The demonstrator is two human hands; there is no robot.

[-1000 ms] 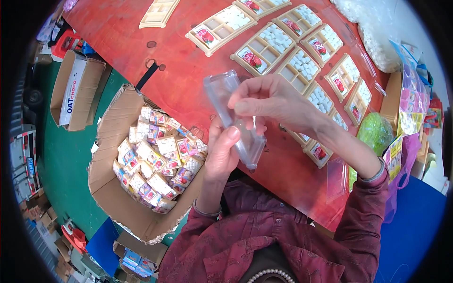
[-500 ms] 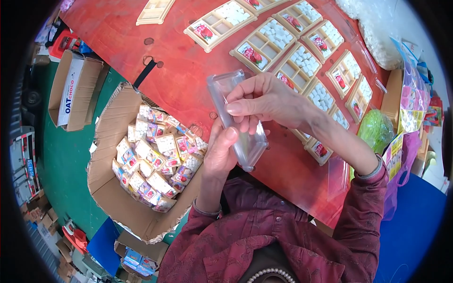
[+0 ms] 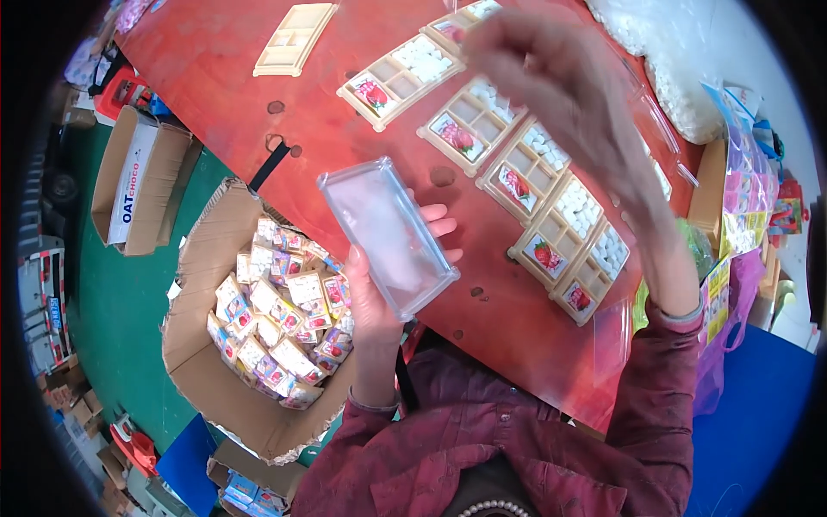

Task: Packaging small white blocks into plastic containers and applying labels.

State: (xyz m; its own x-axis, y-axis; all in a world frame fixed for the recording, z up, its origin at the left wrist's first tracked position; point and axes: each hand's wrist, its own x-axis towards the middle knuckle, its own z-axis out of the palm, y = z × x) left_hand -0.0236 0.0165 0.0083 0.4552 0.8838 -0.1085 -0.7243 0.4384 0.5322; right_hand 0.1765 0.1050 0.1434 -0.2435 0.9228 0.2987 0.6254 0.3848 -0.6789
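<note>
A clear, rectangular plastic lid or shallow box (image 3: 388, 237) rests in my left hand (image 3: 372, 293), tilted above the table. My left thumb lies along one long edge and the fingers come out past the other. My right hand (image 3: 551, 82) is raised over the rows of trays, its fingers smeared by motion. Beneath and beside it are several cream compartment trays, such as one tray (image 3: 403, 79) with white pellets and a strawberry picture card. My right hand and forearm hide some trays.
An open cardboard carton (image 3: 202, 345) filled with packed trays stands left of the red table (image 3: 336, 138). One cream tray without pellets (image 3: 295, 39) lies at the far left. A big clear bag of white pellets (image 3: 659, 73) sits at the far right, near purple plastic bags (image 3: 732, 293).
My right hand has left the clear plastic piece and moved up and away over the trays. My left hand has turned the piece and shifted it slightly left.
</note>
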